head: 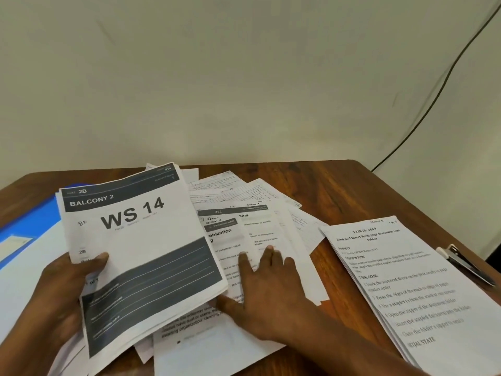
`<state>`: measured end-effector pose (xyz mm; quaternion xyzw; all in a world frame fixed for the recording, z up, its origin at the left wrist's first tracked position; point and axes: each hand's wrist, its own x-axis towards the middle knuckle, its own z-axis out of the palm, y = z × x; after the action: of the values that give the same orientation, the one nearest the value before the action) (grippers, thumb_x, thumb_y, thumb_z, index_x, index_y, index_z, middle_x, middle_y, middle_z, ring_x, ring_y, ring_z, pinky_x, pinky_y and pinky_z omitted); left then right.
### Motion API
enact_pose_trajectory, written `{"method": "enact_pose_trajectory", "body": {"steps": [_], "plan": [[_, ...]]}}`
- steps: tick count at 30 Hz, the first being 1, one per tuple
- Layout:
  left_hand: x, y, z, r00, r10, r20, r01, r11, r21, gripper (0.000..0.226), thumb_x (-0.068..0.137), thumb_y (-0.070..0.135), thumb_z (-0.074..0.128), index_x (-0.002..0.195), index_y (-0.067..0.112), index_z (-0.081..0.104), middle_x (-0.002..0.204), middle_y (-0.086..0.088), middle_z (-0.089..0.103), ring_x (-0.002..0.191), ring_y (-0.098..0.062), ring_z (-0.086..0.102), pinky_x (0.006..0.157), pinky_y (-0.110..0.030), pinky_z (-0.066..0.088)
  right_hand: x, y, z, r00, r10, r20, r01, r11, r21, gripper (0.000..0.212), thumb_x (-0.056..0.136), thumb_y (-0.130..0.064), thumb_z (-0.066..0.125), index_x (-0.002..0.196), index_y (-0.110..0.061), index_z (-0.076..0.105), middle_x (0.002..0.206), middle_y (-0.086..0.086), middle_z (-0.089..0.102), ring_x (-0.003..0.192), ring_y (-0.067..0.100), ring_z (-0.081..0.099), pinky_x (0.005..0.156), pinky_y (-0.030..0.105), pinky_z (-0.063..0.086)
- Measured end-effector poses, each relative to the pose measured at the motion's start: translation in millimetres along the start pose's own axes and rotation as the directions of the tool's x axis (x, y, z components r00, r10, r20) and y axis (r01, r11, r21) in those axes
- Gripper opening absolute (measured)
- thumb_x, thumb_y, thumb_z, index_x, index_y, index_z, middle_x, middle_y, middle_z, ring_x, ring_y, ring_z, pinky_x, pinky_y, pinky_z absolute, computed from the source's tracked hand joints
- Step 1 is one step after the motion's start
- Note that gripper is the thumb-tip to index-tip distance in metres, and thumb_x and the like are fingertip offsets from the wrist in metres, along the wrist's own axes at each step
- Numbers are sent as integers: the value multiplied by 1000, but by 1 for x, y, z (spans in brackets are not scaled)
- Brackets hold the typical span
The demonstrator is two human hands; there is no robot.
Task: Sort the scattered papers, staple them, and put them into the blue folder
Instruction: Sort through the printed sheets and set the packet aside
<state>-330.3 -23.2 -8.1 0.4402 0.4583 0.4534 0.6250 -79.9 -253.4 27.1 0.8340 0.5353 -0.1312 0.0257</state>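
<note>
White scattered papers (244, 229) lie on the wooden table (352, 191). The left hand (67, 289) grips a sheaf headed "WS 14" (141, 248); the right hand (271, 291) lies flat, fingers straight, on the papers. The blue folder (29, 223) is at far left, and the stapler (466, 264) at the right edge.

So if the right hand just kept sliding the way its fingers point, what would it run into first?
The right hand lies flat on the scattered papers, fingers pointing toward the wall. Going straight on, it would likely only cross more of those sheets, the handwritten pages first, then bare table. Depth is hard to judge.
</note>
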Motion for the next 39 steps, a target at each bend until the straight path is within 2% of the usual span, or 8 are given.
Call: {"method": "enact_pose_trajectory", "body": {"steps": [3, 7, 12, 21, 27, 31, 37, 39], "plan": [[3, 0, -2, 999, -12, -30, 12, 1000, -6, 37, 106, 18, 57, 141, 8, 58, 143, -23, 61, 96, -32, 66, 101, -54, 46, 1, 1, -7, 1000, 20, 2, -20, 1000, -22, 113, 82, -96, 22, 166, -23, 1, 170, 28, 1, 158, 46, 3, 125, 60, 2], [-2, 6, 1, 999, -7, -52, 7, 1000, -5, 40, 99, 13, 68, 138, 19, 64, 128, -12, 72, 118, -44, 65, 107, -65, 48, 5, 7, -20, 997, 78, -13, -78, 993, -83, 113, 82, -94, 28, 164, -19, 13, 168, 21, 23, 154, 45, 22, 123, 60, 15], [-4, 7, 2, 998, -8, -65, 7, 1000, -14, 39, 98, 12, 69, 137, 20, 63, 128, -13, 71, 120, -45, 64, 108, -66, 47, 12, 17, -32, 990, 108, -94, -118, 987, -111, 92, 82, -94, 33, 138, -22, 48, 133, 4, 62, 125, 32, 55, 108, 54, 33], [-7, 5, 0, 999, 27, -31, -27, 1000, 1, 48, 93, 16, 74, 139, 21, 63, 133, -14, 70, 123, -46, 62, 109, -66, 46, 1, 34, -38, 973, 150, -173, -178, 971, -159, 84, 82, -92, 41, 128, -23, 56, 120, 0, 67, 113, 27, 63, 102, 50, 46], [-10, 6, 1, 999, 30, -30, -31, 999, -22, 47, 94, 17, 73, 140, 22, 62, 133, -13, 69, 123, -46, 62, 109, -65, 46, -7, 44, -55, 976, 141, -167, -172, 967, -186, 79, 68, -94, 59, 113, -30, 58, 105, -8, 66, 96, 15, 63, 75, 32, 47], [-14, 9, 4, 999, 31, -17, -31, 999, -7, 47, 94, 19, 72, 140, 20, 62, 132, -14, 69, 121, -45, 63, 109, -65, 46, -3, 56, -67, 970, 169, -173, -195, 970, -142, 82, 62, -96, 63, 112, -32, 58, 112, -9, 68, 97, 14, 62, 82, 33, 53], [-16, 8, 4, 999, 31, -8, -31, 1000, -1, 53, 87, 23, 80, 138, 21, 63, 130, -14, 70, 119, -45, 63, 108, -65, 46, 60, 104, -56, 923, 222, -315, -156, 963, 221, 103, 45, -108, 51, 121, -40, 63, 111, -17, 72, 91, 9, 68, 75, 34, 60], [-16, 8, 4, 1000, 20, -24, -21, 1000, -12, 54, 87, 23, 78, 138, 21, 63, 132, -15, 69, 120, -46, 63, 108, -65, 46, 70, 114, -57, 943, 189, -274, -102, 948, 302, 84, 54, -94, 70, 117, -39, 62, 111, -20, 70, 90, 5, 65, 70, 27, 55]]}}
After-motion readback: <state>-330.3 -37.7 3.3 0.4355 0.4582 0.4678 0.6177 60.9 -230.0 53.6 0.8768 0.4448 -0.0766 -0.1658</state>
